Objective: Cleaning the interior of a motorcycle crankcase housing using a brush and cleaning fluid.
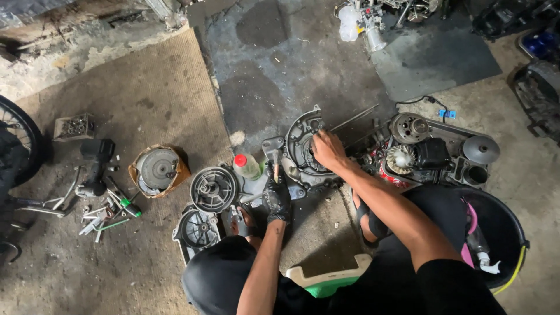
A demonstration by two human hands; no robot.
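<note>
Hands on an opened engine case, one steadying with a tool, one reaching inside.

Nearest, the person squats over a green-and-white low stool (326, 279), knees spread. The gloved left hand (276, 195) is closed around a small tool handle (275, 170), its tip at the edge of the engine case (303, 153) on the floor. The bare right hand (328, 149) lies on the round opening of that case, fingers curled down into it; whether they pinch anything I cannot tell. By my reading this is mid-disassembly work at the case, and the next move calls for a firm grip and a steady case. Left lie a finned round cover (214, 188) and a small bottle (245, 165); beyond, the belt-drive half (443, 150).
</note>
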